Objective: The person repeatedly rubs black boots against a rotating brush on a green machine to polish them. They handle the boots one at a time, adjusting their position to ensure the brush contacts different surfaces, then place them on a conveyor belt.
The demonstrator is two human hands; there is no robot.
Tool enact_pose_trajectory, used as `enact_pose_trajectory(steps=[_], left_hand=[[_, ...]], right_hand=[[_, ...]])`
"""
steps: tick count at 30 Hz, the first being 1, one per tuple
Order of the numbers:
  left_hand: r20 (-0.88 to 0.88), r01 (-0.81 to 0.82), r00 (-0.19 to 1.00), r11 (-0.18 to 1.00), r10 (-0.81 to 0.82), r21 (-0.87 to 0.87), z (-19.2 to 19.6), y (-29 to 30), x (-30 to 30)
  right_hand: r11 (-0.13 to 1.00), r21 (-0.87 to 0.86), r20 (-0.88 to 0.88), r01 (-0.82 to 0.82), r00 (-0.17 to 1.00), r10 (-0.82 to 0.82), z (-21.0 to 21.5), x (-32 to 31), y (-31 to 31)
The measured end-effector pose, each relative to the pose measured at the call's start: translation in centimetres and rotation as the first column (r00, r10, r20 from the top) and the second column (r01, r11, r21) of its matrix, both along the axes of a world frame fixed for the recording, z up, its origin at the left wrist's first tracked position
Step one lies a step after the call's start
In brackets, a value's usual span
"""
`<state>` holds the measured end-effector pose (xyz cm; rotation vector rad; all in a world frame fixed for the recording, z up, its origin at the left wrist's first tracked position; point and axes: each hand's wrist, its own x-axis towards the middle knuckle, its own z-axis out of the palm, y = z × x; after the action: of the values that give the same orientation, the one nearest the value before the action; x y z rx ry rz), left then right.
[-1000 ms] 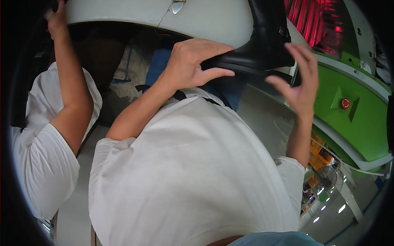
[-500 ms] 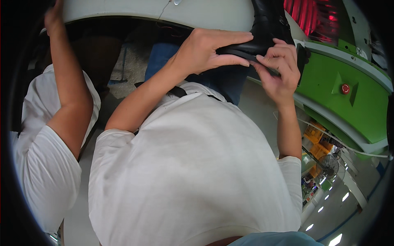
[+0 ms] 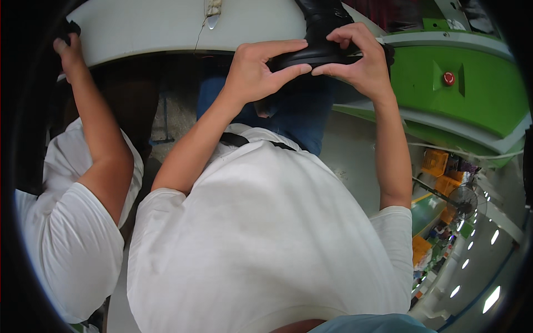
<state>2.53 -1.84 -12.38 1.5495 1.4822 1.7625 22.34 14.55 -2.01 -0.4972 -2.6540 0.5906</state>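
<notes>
A black boot (image 3: 318,34) is held at the edge of the white table, its shaft pointing away from me. My left hand (image 3: 250,71) is closed on the toe, with the thumb along the sole edge and the fingers over the top. Around the heel side curls my right hand (image 3: 366,62), its thumb on the sole edge and its fingers against the upper. Both thumb tips nearly meet at the sole. Part of the boot's top lies outside the picture.
On the white table (image 3: 139,25) lies a pointed blade with a wrapped handle (image 3: 213,12). A green machine (image 3: 472,83) with a red push button (image 3: 448,78) stands on the right. At left, a co-worker's arm (image 3: 100,125) reaches to a dark object. Behind are yellow crates (image 3: 435,162) and a fan (image 3: 462,201).
The boot and both hands have shifted left in the picture as the view turned. My right hand has moved its thumb lower along the sole edge. The red glow at upper right is dimmer.
</notes>
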Motion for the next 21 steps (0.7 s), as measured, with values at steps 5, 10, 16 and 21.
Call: enact_pose_trajectory(steps=[5,10,16,21], left_hand=[[-0.157,-0.043,0.987,0.999,0.042,-0.004,1.8,0.7,0.7],[-0.262,-0.091,0.961,0.996,0.094,0.022,2.7,3.1,2.1],[-0.265,-0.112,0.957,0.992,0.122,0.055,2.8,4.2,2.3],[-0.180,-0.130,0.975,0.992,0.128,0.001,3.0,4.6,2.4]], right_hand=[[0.972,0.225,-0.148,-0.073,0.983,0.108,-1.2,2.5,0.8],[0.974,0.194,-0.198,-0.119,0.968,0.157,-2.2,3.1,1.1],[0.984,0.068,-0.114,-0.162,0.979,0.169,-0.5,1.8,2.4],[0.984,-0.077,0.005,-0.162,0.987,0.163,1.2,0.4,4.0]])
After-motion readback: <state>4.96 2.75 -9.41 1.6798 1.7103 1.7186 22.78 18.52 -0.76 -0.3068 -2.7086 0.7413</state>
